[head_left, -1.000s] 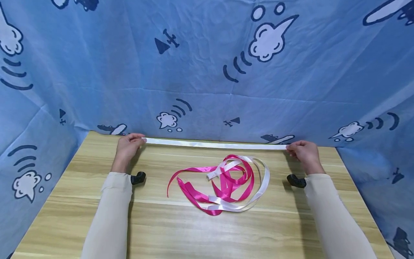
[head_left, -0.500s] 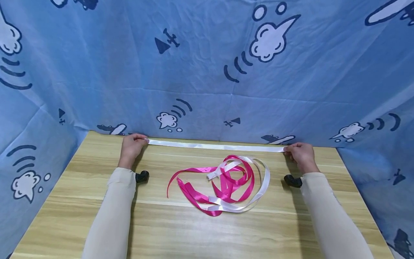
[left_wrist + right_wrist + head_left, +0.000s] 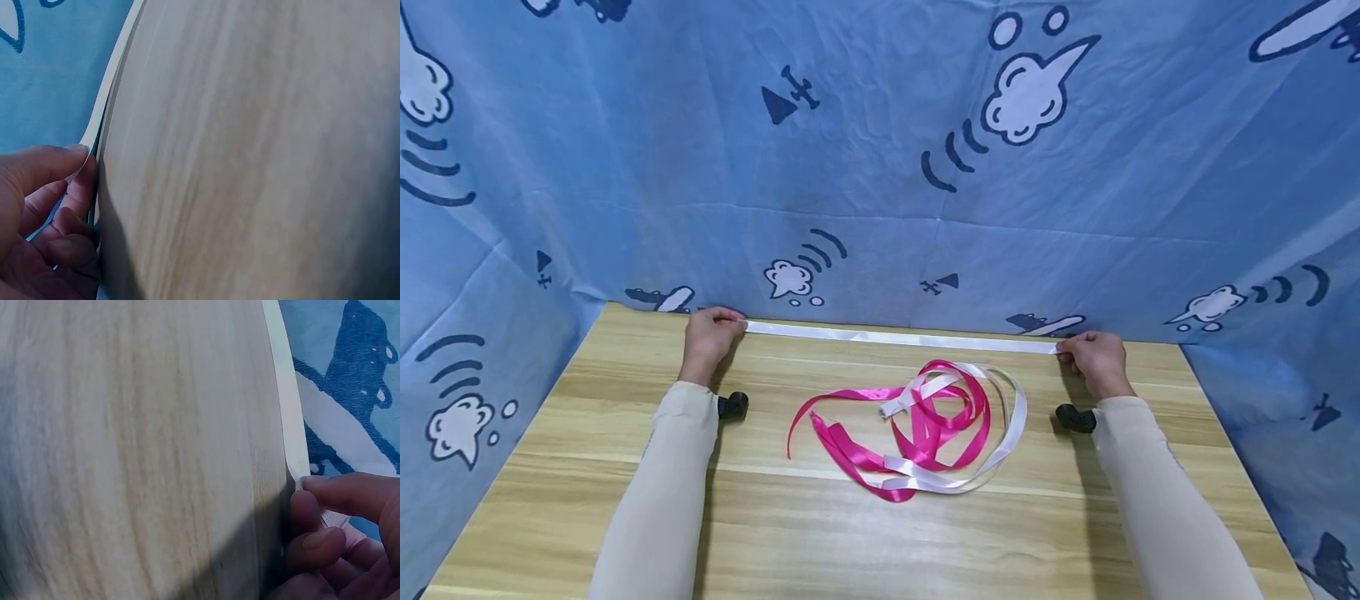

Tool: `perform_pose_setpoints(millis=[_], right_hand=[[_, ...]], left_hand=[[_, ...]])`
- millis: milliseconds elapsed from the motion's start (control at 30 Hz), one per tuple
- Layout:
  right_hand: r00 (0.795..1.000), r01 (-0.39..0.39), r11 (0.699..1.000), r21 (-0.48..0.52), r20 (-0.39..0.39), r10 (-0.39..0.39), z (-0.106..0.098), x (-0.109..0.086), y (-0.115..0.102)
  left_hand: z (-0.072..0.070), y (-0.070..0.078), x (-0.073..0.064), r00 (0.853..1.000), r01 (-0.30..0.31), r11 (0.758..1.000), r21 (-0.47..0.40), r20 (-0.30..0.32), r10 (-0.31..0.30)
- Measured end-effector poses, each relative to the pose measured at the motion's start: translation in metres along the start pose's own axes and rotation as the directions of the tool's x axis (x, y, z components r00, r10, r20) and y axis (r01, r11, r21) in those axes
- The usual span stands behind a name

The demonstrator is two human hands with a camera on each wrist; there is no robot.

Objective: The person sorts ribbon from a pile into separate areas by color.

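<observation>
A white satin ribbon (image 3: pixel 895 337) stretches nearly straight along the far edge of the table. My left hand (image 3: pixel 709 340) pinches its left end between thumb and fingers; the left wrist view shows the ribbon (image 3: pixel 107 94) running up from those fingertips (image 3: pixel 76 150). At the other end my right hand (image 3: pixel 1099 362) pinches the ribbon, and in the right wrist view a short tail sticks out beneath the fingers (image 3: pixel 319 547). Nearer me, pink ribbons (image 3: pixel 857 454) and a looped white ribbon (image 3: pixel 1017 417) lie tangled on the table, touched by neither hand.
The wood-grain table (image 3: pixel 880 550) meets a blue patterned cloth (image 3: pixel 880 167) at its back, and cloth also hangs at both sides. A black wrist camera (image 3: pixel 733 406) juts inward from the left sleeve, and another black camera (image 3: pixel 1075 418) from the right one.
Both hands have drawn slightly inward, toward each other, still pinching the white ribbon. The right hand has also come a little nearer. The tangled ribbons have stayed put.
</observation>
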State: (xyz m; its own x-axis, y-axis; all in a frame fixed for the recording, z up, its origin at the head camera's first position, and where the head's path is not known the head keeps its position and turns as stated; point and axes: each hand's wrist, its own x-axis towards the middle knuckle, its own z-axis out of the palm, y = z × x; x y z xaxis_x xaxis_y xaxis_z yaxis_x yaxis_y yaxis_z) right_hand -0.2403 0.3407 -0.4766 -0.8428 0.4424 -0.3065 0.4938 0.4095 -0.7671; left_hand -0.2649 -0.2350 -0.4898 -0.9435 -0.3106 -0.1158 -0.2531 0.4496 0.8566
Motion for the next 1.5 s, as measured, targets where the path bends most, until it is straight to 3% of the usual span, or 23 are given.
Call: perform_pose_setpoints(millis=[633, 767, 1000, 1133, 1267, 1500], right_hand=[[1.000, -0.009, 0.999, -0.045, -0.020, 0.008, -0.008, -0.003, 0.006], [1.000, 0.017, 0.999, -0.051, -0.014, -0.018, -0.016, -0.007, 0.009], [0.996, 0.084, 0.996, 0.032, -0.039, -0.083, -0.030, -0.018, 0.008], [0.990, 0.127, 0.992, -0.020, -0.053, -0.128, -0.038, -0.028, 0.008], [0.985, 0.159, 0.987, -0.038, -0.063, -0.161, -0.041, -0.039, 0.009], [0.976, 0.212, 0.977, 0.015, -0.053, -0.211, -0.041, -0.060, 0.002]], left_hand=[[-0.006, 0.002, -0.005, 1.000, -0.016, 1.000, 0.016, 0.022, 0.016], [-0.010, 0.003, -0.008, 0.999, -0.026, 1.000, 0.012, 0.029, 0.025], [-0.023, 0.010, -0.016, 0.999, -0.036, 0.999, -0.028, 0.025, 0.037], [-0.029, 0.018, -0.024, 0.996, -0.071, 0.997, -0.002, 0.048, 0.071], [-0.030, 0.030, -0.030, 0.980, -0.164, 0.986, 0.032, 0.121, 0.159], [-0.021, 0.056, -0.036, 0.922, -0.300, 0.953, 0.044, 0.269, 0.278]])
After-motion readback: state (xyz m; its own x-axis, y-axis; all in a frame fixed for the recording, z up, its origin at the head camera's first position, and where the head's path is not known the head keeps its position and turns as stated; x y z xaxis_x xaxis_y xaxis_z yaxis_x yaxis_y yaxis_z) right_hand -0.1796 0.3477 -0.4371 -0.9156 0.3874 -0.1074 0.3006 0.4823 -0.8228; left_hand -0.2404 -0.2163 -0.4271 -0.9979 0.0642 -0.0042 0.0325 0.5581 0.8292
